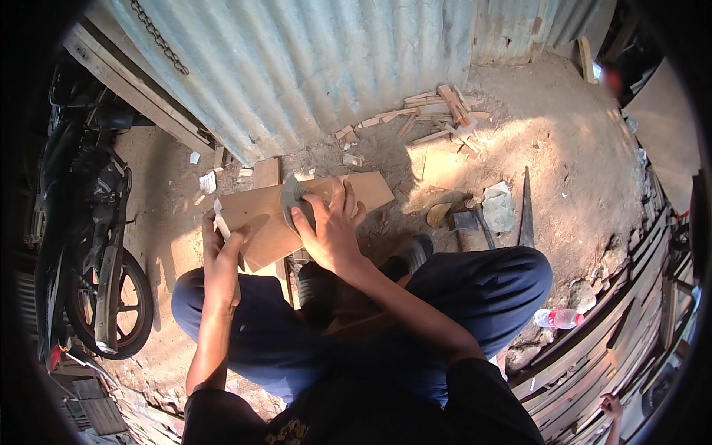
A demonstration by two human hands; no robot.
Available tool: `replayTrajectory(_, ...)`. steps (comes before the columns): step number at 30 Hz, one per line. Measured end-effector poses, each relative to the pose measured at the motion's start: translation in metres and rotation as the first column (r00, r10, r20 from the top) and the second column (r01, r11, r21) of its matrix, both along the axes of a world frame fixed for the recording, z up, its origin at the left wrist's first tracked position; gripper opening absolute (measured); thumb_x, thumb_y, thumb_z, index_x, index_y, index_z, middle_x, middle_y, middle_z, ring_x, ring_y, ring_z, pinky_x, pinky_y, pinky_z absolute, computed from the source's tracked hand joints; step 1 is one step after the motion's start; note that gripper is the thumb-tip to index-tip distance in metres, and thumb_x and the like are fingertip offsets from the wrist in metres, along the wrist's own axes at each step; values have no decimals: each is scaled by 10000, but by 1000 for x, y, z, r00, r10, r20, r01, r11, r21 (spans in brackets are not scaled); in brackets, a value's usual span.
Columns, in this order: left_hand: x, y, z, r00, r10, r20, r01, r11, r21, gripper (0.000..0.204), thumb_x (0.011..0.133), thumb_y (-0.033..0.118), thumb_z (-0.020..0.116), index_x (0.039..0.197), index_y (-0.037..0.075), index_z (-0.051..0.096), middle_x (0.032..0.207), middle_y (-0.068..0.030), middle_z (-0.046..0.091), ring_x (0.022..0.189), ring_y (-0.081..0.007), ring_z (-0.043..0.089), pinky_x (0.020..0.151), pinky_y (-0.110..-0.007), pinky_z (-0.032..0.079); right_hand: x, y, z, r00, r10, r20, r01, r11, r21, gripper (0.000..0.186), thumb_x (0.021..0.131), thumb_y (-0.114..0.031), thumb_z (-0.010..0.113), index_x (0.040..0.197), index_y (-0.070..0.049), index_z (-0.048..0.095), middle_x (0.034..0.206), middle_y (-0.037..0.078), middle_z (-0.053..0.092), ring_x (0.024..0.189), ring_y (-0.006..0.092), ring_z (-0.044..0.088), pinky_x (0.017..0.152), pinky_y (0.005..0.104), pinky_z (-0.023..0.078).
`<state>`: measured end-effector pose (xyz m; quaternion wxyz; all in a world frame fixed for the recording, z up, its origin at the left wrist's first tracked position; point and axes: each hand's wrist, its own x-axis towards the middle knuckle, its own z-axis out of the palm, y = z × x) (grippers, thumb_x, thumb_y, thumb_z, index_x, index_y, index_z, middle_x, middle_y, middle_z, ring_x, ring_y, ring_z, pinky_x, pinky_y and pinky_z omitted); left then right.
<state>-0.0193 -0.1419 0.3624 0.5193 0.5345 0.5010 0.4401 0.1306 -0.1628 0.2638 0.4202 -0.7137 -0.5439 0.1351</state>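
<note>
A flat brown board (259,241) lies across in front of me above my knees. My left hand (221,256) is closed on its left end, thumb on the near side, where a pale edge shows. My right hand (334,230) is over the board's middle, fingers bent round a grey, curved, disc-like piece (291,200). That piece stands tilted against the board's face; it looks like sheet abrasive, but I cannot tell for certain. Part of the board is hidden behind my right hand.
Wood offcuts (452,111) lie by a corrugated metal wall (319,67). To the right are a hammer-like tool (475,221), a handsaw-shaped blade (526,208) and a plastic bottle (558,319). A motorcycle (104,245) stands left. Another person's hand (612,406) shows lower right, near stacked slats (608,334).
</note>
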Motion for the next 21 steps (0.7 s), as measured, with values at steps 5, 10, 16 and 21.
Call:
replayTrajectory(5, -1, -5, -10, 975, 117, 187, -84, 981, -175, 382, 892, 136, 525, 1252, 57, 423, 1189, -91, 509, 1120, -185, 490, 958, -321, 387, -21, -10, -3, 936, 317, -151, -276, 930, 243, 529, 899, -290, 532, 1247, 79, 380, 1324, 302, 350, 1213, 490, 354, 1039, 506, 281)
replayTrajectory(10, -18, 3, -22, 933, 245, 264, -167, 943, -287, 398, 889, 184, 521, 1248, 27, 451, 1175, -92, 531, 1104, -201, 521, 934, -335, 423, 23, 22, -102, 923, 321, -210, -321, 946, 35, 429, 915, -101, 462, 1317, 26, 389, 1318, 271, 382, 1235, 441, 346, 1023, 466, 332)
replayTrajectory(16, -19, 22, -26, 827, 358, 434, -208, 911, -356, 363, 898, 136, 505, 1217, -36, 479, 1170, -110, 542, 1106, -211, 525, 944, -331, 429, 4, 8, -37, 796, 537, -279, -548, 835, 42, 484, 993, -235, 349, 1388, 37, 281, 1456, 252, 230, 1385, 374, 150, 1124, 458, 133)
replayTrajectory(21, -13, 27, -26, 828, 313, 465, -169, 930, -326, 362, 926, 161, 441, 1243, -13, 454, 1198, -144, 520, 1117, -234, 522, 954, -380, 418, 38, 21, -72, 785, 476, -397, -476, 873, 107, 493, 996, -273, 332, 1385, 29, 302, 1462, 219, 258, 1390, 327, 171, 1130, 424, 143)
